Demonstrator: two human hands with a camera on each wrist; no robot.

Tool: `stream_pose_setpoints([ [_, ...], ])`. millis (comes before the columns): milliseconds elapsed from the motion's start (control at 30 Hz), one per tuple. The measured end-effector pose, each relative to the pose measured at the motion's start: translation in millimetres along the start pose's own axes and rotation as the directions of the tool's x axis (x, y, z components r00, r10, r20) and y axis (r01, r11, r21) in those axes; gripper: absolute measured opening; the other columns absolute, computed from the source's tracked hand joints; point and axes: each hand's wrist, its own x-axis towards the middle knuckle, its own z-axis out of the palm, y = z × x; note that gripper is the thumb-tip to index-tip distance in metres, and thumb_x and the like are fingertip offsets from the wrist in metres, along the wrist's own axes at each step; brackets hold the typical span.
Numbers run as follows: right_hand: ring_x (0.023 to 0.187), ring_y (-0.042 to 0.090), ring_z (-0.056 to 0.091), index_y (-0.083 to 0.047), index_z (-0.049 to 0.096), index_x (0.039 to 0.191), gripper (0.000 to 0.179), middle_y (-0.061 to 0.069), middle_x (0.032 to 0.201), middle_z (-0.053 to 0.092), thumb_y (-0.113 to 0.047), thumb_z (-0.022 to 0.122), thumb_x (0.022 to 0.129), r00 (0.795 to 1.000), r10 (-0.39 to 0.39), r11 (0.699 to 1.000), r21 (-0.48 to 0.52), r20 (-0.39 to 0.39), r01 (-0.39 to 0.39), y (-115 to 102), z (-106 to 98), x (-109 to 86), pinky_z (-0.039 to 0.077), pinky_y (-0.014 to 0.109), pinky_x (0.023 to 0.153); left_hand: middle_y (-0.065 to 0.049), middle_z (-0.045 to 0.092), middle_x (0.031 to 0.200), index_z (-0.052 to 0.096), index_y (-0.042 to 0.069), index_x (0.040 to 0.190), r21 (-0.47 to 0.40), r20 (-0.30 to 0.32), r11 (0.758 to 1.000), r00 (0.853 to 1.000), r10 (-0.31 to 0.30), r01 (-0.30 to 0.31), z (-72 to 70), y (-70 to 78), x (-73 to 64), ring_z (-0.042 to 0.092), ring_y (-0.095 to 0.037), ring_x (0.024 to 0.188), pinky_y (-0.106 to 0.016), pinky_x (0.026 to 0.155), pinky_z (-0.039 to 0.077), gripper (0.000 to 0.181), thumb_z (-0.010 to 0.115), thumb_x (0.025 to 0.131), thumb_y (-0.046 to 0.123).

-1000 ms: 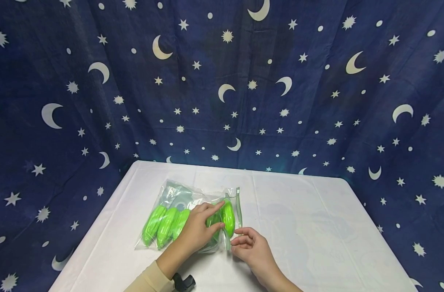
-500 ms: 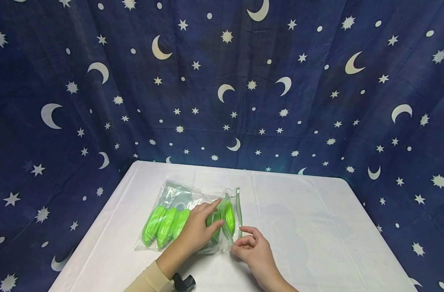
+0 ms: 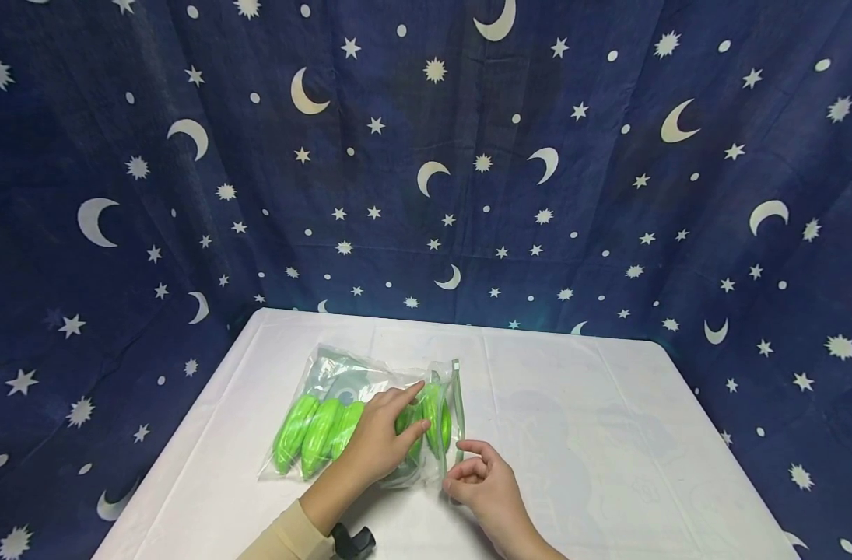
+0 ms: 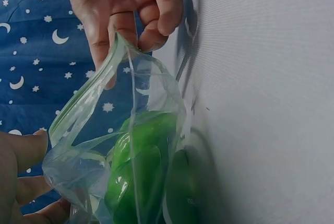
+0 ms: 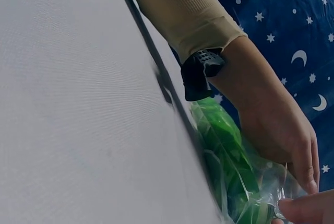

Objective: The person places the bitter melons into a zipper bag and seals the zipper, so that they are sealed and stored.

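Observation:
A clear zip bag lies on the table with several glossy green bananas inside, side by side. One more green banana is at the bag's mouth on the right, behind the clear plastic. My left hand rests across the bag, index finger and thumb spread near the mouth, covering some bananas. My right hand pinches the near corner of the bag's mouth between thumb and fingers. In the left wrist view, the right hand holds the green zip strip up, and the mouth gapes.
A white cloth covers the table, with its surface extending right of the bag. Behind it hangs a dark blue curtain with moons and stars. A black camera mount sits on the left wrist beside a beige sleeve.
The right fingers have taken the near corner of the bag's mouth. The upper lip has shifted right, across the last banana. The left hand has stayed nearly still.

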Motion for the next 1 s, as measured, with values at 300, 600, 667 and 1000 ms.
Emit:
stream_pose_setpoints([
  [300,0.078,0.013,0.067,0.004,0.049,0.148,0.074,0.000,0.088,0.075,0.007,0.083,0.082,1.000,-0.011,1.000,-0.006,-0.024,0.011,7.1,5.4,0.1,0.057,0.020,0.067,-0.001,0.075,0.122,0.061,0.022,0.154,-0.001,-0.008,1.000,1.000,-0.006,0.006,1.1,-0.1,-0.4,0.066,-0.025,0.121,-0.051,0.106,0.051,0.063,0.083,0.095,0.029],
  [600,0.080,0.013,0.066,0.004,0.050,0.147,0.072,0.008,0.093,0.075,0.008,0.081,0.082,0.999,-0.026,1.000,-0.001,-0.030,0.026,9.3,6.5,0.8,0.057,0.018,0.070,0.002,0.075,0.121,0.061,0.021,0.153,0.008,-0.010,1.000,1.000,-0.007,0.007,1.5,-0.3,-0.2,0.066,-0.023,0.121,-0.050,0.108,0.050,0.062,0.083,0.095,0.029],
  [667,0.080,0.013,0.066,0.004,0.050,0.147,0.071,0.008,0.093,0.075,0.007,0.081,0.083,0.999,-0.028,1.000,-0.007,-0.034,0.028,9.0,6.7,0.6,0.057,0.018,0.070,0.002,0.075,0.121,0.061,0.021,0.153,0.011,-0.015,1.000,1.000,-0.005,0.005,1.6,-0.2,-0.2,0.066,-0.023,0.120,-0.050,0.108,0.050,0.062,0.083,0.095,0.029],
  [1000,0.073,0.011,0.063,0.001,0.055,0.143,0.065,0.006,0.086,0.073,0.008,0.075,0.082,0.993,-0.042,0.998,-0.055,-0.107,0.037,7.0,5.6,0.9,0.053,0.017,0.063,0.001,0.075,0.121,0.062,0.019,0.152,0.014,-0.025,1.000,1.000,-0.010,0.010,1.8,0.5,0.5,0.067,-0.025,0.121,-0.051,0.109,0.050,0.062,0.083,0.094,0.028],
])
